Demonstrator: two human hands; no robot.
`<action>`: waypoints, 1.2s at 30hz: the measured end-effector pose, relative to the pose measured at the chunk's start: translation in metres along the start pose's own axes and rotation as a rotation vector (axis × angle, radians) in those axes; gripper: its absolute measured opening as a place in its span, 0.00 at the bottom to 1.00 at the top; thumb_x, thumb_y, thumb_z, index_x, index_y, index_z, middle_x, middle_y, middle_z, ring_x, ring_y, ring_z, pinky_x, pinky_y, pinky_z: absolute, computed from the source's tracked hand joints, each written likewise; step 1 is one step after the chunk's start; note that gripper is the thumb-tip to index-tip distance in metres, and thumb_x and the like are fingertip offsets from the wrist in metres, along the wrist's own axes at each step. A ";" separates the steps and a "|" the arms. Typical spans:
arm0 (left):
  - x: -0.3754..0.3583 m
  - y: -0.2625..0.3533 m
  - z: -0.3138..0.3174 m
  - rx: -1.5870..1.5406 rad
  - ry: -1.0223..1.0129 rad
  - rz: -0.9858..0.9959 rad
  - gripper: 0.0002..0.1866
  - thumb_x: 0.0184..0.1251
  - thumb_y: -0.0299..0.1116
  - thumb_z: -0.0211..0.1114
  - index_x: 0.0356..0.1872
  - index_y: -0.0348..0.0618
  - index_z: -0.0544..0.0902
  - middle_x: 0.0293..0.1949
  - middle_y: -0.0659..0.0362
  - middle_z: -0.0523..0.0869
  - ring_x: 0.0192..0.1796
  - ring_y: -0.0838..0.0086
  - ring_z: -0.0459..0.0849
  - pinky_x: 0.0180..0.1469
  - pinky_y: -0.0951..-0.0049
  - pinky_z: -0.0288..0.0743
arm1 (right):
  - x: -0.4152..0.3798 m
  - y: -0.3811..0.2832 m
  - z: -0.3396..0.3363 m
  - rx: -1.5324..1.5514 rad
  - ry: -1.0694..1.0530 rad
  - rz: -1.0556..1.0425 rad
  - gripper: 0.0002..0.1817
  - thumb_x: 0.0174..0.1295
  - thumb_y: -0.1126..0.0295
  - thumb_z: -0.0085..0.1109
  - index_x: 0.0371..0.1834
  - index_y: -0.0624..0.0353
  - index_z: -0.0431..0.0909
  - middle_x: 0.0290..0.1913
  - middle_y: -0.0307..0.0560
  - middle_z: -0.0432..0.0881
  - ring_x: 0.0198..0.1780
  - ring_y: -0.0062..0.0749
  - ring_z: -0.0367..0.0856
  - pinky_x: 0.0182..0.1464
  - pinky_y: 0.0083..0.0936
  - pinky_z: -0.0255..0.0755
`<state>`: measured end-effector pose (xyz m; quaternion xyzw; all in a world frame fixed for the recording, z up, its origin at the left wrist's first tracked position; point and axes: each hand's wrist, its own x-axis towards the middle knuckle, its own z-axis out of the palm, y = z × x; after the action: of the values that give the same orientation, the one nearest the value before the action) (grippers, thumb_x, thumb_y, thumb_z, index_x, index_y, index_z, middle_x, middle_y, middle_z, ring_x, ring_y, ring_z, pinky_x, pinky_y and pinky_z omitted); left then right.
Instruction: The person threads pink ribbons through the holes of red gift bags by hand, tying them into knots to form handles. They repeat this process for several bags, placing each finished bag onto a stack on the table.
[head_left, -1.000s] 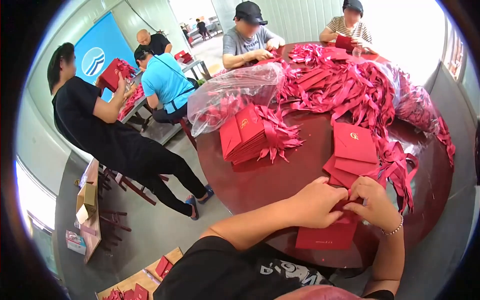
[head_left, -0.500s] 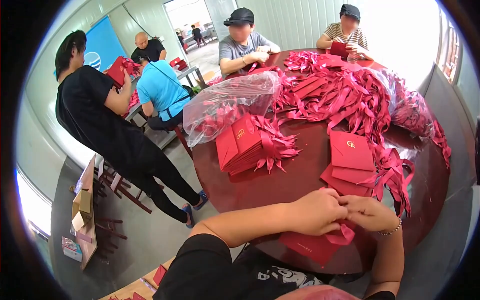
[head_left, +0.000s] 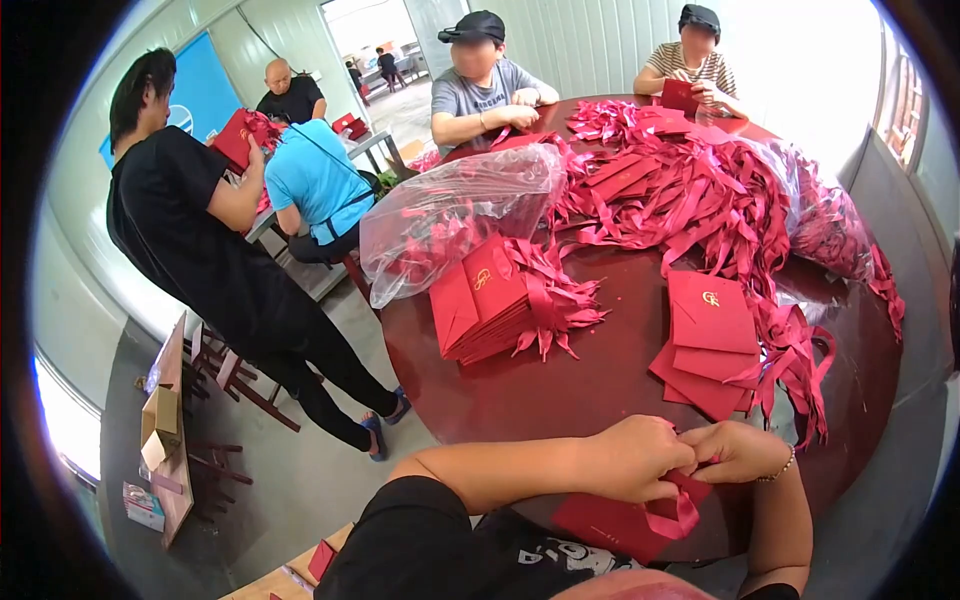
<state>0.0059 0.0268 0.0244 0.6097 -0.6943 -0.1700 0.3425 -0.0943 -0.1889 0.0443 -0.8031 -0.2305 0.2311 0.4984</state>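
At the near edge of the round table, my left hand [head_left: 637, 458] and my right hand [head_left: 738, 451] meet, fingers closed on the pink ribbon [head_left: 673, 515] of a red bag [head_left: 605, 522]. The bag lies below them, partly hidden by my left forearm. Just beyond my hands is a loose pile of red bags [head_left: 712, 315] with a gold mark on the top one. Further left, a neat stack of red bags [head_left: 485, 295] has its ribbons spread to the right.
The dark red round table [head_left: 440, 395] carries a large heap of ribboned bags [head_left: 660, 190] and a clear plastic bag [head_left: 465, 205]. Two people in caps sit across it. A person in black [head_left: 200, 230] stands at the left, near a person in blue [head_left: 318, 180].
The view has shifted slightly, and my hands appear a little lower in it. Both still hold the ribbon, whose loop now hangs lower. The seated person in grey has turned slightly.
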 end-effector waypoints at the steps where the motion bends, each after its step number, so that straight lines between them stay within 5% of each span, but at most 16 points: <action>1: -0.002 0.001 -0.003 0.014 -0.024 -0.032 0.13 0.53 0.35 0.75 0.33 0.42 0.81 0.30 0.53 0.85 0.39 0.54 0.85 0.60 0.55 0.74 | 0.003 0.000 0.004 -0.034 0.084 -0.085 0.06 0.60 0.79 0.66 0.41 0.64 0.84 0.52 0.49 0.85 0.55 0.41 0.84 0.59 0.29 0.75; 6: -0.005 -0.012 -0.006 0.029 -0.038 -0.069 0.08 0.54 0.34 0.72 0.28 0.43 0.82 0.26 0.54 0.85 0.36 0.55 0.85 0.63 0.54 0.73 | 0.015 -0.004 0.017 -0.324 0.334 -0.274 0.06 0.56 0.78 0.67 0.37 0.62 0.85 0.51 0.48 0.86 0.52 0.43 0.86 0.56 0.33 0.79; 9: -0.003 -0.012 -0.017 -0.172 -0.161 -0.158 0.05 0.55 0.33 0.70 0.27 0.46 0.83 0.24 0.56 0.85 0.34 0.58 0.85 0.62 0.56 0.73 | 0.013 0.004 0.014 -0.770 0.444 -0.175 0.06 0.52 0.73 0.66 0.33 0.59 0.85 0.49 0.47 0.87 0.51 0.44 0.86 0.54 0.35 0.80; 10: -0.002 -0.008 -0.021 -0.287 -0.228 -0.214 0.05 0.55 0.33 0.70 0.26 0.46 0.84 0.23 0.57 0.85 0.33 0.58 0.85 0.61 0.57 0.73 | 0.013 0.019 0.013 -0.694 0.497 -0.075 0.06 0.50 0.69 0.64 0.30 0.57 0.85 0.48 0.47 0.87 0.51 0.43 0.87 0.54 0.35 0.81; 12: 0.002 -0.006 -0.022 -0.227 -0.115 -0.173 0.03 0.55 0.30 0.69 0.24 0.46 0.85 0.23 0.56 0.85 0.30 0.60 0.84 0.52 0.56 0.75 | 0.005 0.036 0.009 -0.924 0.617 -0.102 0.06 0.57 0.68 0.62 0.34 0.57 0.84 0.46 0.50 0.87 0.51 0.46 0.86 0.55 0.40 0.79; 14: 0.009 -0.013 -0.031 -0.400 -0.071 -0.196 0.04 0.57 0.28 0.68 0.29 0.39 0.87 0.26 0.52 0.88 0.26 0.62 0.88 0.31 0.61 0.80 | 0.006 0.033 0.004 -0.890 0.653 -0.023 0.10 0.64 0.67 0.58 0.42 0.60 0.81 0.47 0.54 0.84 0.50 0.50 0.83 0.54 0.44 0.78; 16: 0.010 -0.016 -0.031 -0.485 -0.100 -0.331 0.03 0.61 0.23 0.67 0.31 0.32 0.85 0.28 0.53 0.89 0.27 0.73 0.91 0.28 0.74 0.82 | 0.005 0.038 0.003 -0.990 0.631 0.048 0.08 0.65 0.67 0.57 0.39 0.61 0.80 0.42 0.54 0.83 0.44 0.53 0.82 0.46 0.45 0.76; 17: 0.008 -0.009 -0.028 -0.514 -0.054 -0.462 0.05 0.57 0.24 0.71 0.33 0.34 0.86 0.28 0.52 0.88 0.29 0.67 0.90 0.32 0.70 0.82 | 0.005 0.041 0.004 -0.767 0.733 -0.009 0.08 0.66 0.68 0.57 0.37 0.64 0.79 0.39 0.54 0.83 0.41 0.54 0.82 0.43 0.43 0.76; 18: 0.006 -0.019 -0.023 -0.022 0.031 -0.058 0.11 0.51 0.26 0.75 0.36 0.36 0.85 0.28 0.51 0.86 0.32 0.58 0.88 0.37 0.63 0.81 | 0.005 0.043 0.004 -0.651 0.749 -0.084 0.07 0.65 0.71 0.59 0.34 0.66 0.78 0.36 0.56 0.82 0.38 0.54 0.81 0.41 0.42 0.75; 19: 0.007 -0.017 -0.021 0.041 0.026 0.002 0.13 0.49 0.27 0.76 0.36 0.37 0.86 0.28 0.52 0.85 0.32 0.56 0.86 0.38 0.60 0.80 | 0.000 0.044 0.004 -0.584 0.699 -0.083 0.06 0.60 0.78 0.65 0.38 0.68 0.81 0.42 0.52 0.86 0.41 0.45 0.85 0.45 0.31 0.79; 20: 0.004 -0.007 -0.018 0.109 0.024 0.054 0.15 0.47 0.29 0.78 0.37 0.38 0.86 0.28 0.53 0.84 0.33 0.54 0.84 0.40 0.58 0.79 | -0.003 0.040 0.005 -0.533 0.679 -0.093 0.05 0.59 0.79 0.66 0.37 0.68 0.81 0.42 0.52 0.86 0.41 0.44 0.85 0.45 0.30 0.79; 23: 0.000 0.021 -0.013 0.218 0.014 0.175 0.15 0.46 0.31 0.78 0.36 0.40 0.85 0.28 0.56 0.83 0.32 0.57 0.83 0.37 0.59 0.78 | -0.005 0.020 0.012 -0.337 0.627 -0.100 0.04 0.57 0.81 0.66 0.33 0.68 0.81 0.43 0.51 0.87 0.39 0.39 0.86 0.43 0.30 0.80; 27: -0.005 0.035 -0.008 0.180 0.004 0.313 0.18 0.38 0.27 0.72 0.36 0.31 0.84 0.27 0.55 0.84 0.24 0.68 0.80 0.21 0.72 0.72 | -0.003 0.014 0.020 -0.318 0.647 -0.288 0.05 0.50 0.85 0.66 0.29 0.66 0.81 0.46 0.53 0.87 0.41 0.40 0.86 0.41 0.31 0.80; 31: -0.008 0.037 0.005 0.232 0.144 0.339 0.18 0.40 0.28 0.73 0.36 0.32 0.85 0.26 0.56 0.85 0.24 0.69 0.81 0.21 0.73 0.71 | -0.007 0.014 0.024 -0.235 0.577 -0.158 0.06 0.46 0.85 0.66 0.27 0.66 0.79 0.46 0.56 0.87 0.42 0.44 0.86 0.41 0.33 0.81; 36: -0.010 0.042 0.003 0.287 0.116 0.331 0.16 0.43 0.29 0.73 0.37 0.38 0.87 0.27 0.57 0.87 0.25 0.71 0.81 0.22 0.75 0.69 | 0.003 0.011 0.029 -0.238 0.616 -0.210 0.04 0.62 0.77 0.62 0.36 0.67 0.81 0.28 0.54 0.84 0.30 0.42 0.85 0.36 0.33 0.78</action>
<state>-0.0267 0.0438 0.0467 0.5387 -0.7810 0.0243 0.3149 -0.1083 -0.1714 0.0227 -0.8595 -0.1758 -0.1034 0.4686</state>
